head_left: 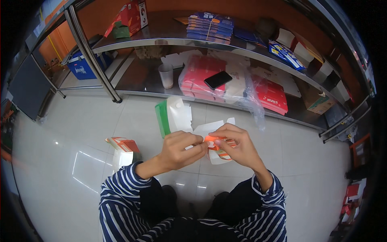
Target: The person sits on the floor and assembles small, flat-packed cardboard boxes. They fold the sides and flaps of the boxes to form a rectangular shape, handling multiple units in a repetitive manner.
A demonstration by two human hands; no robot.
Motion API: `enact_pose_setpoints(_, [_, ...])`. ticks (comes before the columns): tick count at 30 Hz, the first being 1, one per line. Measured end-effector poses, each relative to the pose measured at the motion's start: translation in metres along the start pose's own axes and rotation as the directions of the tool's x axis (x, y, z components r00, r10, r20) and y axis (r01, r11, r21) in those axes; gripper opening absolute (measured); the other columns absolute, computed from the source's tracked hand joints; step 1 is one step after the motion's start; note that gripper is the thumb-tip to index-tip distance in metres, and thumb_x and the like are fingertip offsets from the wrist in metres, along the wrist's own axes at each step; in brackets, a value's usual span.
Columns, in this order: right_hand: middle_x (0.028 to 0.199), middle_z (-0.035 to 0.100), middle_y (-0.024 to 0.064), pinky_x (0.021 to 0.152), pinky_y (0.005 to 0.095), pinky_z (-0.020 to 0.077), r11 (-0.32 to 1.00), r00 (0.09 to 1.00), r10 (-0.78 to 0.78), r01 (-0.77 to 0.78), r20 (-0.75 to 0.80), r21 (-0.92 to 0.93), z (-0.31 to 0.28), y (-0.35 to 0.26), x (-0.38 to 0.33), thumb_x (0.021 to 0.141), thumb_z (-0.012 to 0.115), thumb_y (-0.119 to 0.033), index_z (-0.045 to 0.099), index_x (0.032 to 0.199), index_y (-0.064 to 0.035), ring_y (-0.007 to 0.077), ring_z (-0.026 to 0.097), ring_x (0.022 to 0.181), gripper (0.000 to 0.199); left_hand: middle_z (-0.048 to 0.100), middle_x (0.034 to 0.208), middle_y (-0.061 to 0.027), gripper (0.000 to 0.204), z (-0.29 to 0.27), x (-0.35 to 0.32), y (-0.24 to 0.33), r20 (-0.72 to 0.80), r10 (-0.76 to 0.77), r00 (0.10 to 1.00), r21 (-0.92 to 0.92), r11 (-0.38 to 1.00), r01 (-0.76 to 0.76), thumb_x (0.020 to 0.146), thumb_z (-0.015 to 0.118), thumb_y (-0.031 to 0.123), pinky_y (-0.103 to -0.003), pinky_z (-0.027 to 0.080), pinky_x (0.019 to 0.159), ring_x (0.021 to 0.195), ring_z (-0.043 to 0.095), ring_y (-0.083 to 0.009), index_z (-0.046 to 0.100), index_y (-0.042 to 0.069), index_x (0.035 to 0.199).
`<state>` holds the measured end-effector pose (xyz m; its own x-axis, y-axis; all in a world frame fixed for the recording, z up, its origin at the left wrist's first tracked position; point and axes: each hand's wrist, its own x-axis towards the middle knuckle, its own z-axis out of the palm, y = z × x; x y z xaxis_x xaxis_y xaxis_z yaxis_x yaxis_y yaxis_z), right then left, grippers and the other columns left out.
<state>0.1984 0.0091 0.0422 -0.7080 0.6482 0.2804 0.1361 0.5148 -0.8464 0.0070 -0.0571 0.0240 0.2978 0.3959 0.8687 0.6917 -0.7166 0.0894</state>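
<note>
In front of my body, both hands are at a small orange-and-white paperboard carton [213, 142], partly folded, with white flaps standing out. My left hand [180, 149] is closed, its fingertips pinching the carton's left edge. My right hand [236, 145] grips the orange top part between thumb and fingers. The fingers hide part of the carton. Just beyond my left hand is a green-and-white carton piece [176, 115] with notched edges; I cannot tell whether it joins the held one. An open orange-and-white box [125, 148] is near my left forearm.
Ahead stands a two-tier metal shelf [161, 42]. Its lower tier holds a plastic cup [166, 76], a black phone [218, 80] and red flat cartons [201, 68] in clear plastic. Tied blue cartons [209, 27] lie on top. A blue cooler [84, 65] is at left.
</note>
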Motion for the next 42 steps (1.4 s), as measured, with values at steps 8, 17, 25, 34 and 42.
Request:
enact_pose_setpoints(8, [0.082,0.057,0.0069,0.077,0.0324,0.0374,0.980,0.989,-0.142,0.147,0.047,-0.133,-0.003,-0.007,-0.005,0.076,0.056,-0.001,0.065,0.095,-0.0054,0.0205,0.053,0.076,0.022,0.057,0.070,-0.0011,0.016,0.001,0.000,0.004,0.037,0.090,0.995,0.036,0.995,-0.091,0.060,0.070,0.004,-0.023,0.038,0.043,0.053,0.053,-0.0118,0.063,0.008,0.074])
enact_pose_setpoints(17, [0.082,0.057,0.0092,0.071,0.0316,0.0409,0.903,0.934,-0.348,0.357,0.080,-0.241,-0.004,-0.015,-0.003,0.072,0.059,0.001,0.061,0.101,-0.0013,0.0229,0.052,0.075,0.029,0.056,0.072,-0.0021,0.014,0.001,0.002,0.006,0.102,-0.058,0.993,-0.002,0.998,0.058,0.064,0.069,0.006,-0.025,0.040,0.045,0.054,0.054,-0.0140,0.061,0.007,0.075])
enact_pose_setpoints(25, [0.076,0.057,0.0058,0.073,0.0330,0.0391,0.895,0.940,-0.337,0.305,-0.045,-0.324,0.009,-0.012,-0.003,0.072,0.060,0.002,0.054,0.120,-0.0058,0.0198,0.052,0.070,0.049,0.056,0.073,-0.0034,0.013,-0.002,0.002,0.003,0.150,-0.135,0.979,-0.002,0.991,0.137,0.066,0.068,0.008,-0.027,0.042,0.048,0.056,0.056,-0.0162,0.061,0.006,0.077])
enact_pose_setpoints(34, [0.086,0.059,0.0090,0.079,0.0312,0.0376,0.929,0.948,-0.316,0.301,-0.038,-0.217,0.007,-0.005,-0.005,0.071,0.063,-0.002,0.057,0.111,-0.0028,0.0214,0.054,0.079,0.041,0.062,0.085,-0.0046,0.021,-0.002,0.007,0.009,0.258,-0.576,0.776,-0.374,0.681,0.630,0.075,0.066,0.004,-0.027,0.050,0.059,0.064,0.061,-0.0162,0.060,0.004,0.095])
enact_pose_setpoints(42, [0.114,0.050,0.0114,0.096,0.0292,0.0330,0.993,0.934,-0.031,0.070,-0.356,0.097,-0.009,0.018,0.009,0.088,0.055,-0.020,0.027,0.134,-0.0001,0.0188,0.044,0.113,0.057,0.059,0.106,-0.0085,0.034,-0.009,-0.009,-0.034,0.440,-0.637,0.633,-0.829,-0.017,0.559,0.083,0.060,0.005,-0.030,0.043,0.087,0.098,0.054,-0.0156,0.054,0.000,0.116])
